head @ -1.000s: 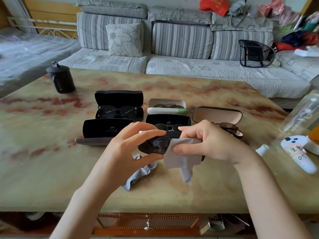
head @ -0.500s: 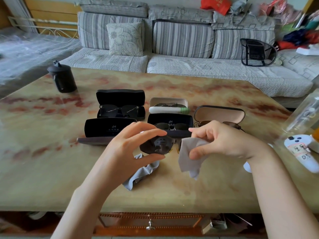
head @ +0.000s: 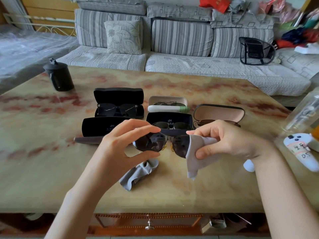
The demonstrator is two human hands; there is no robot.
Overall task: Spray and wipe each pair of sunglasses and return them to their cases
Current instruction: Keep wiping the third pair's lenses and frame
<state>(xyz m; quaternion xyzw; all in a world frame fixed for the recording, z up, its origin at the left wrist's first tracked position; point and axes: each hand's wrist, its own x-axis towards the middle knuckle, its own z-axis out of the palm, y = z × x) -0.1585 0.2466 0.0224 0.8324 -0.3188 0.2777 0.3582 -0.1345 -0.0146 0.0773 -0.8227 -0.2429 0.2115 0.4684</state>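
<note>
Cloth [head: 191,163] was returned onto sunglasses [head: 148,142], pinched by right grip [head: 229,142]; these were pinched L–R by left grip [head: 120,147], cases [head: 170,119] behind.

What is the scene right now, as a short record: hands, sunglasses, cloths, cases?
Left hand: pinches one lens of the sunglasses, held above the table
Right hand: pinches the cloth over the other lens
Spare cloth: crumpled on the table, below the sunglasses
Black case, front left: open, no sunglasses seen inside
Other cases: four, open, sunglasses in each
</note>
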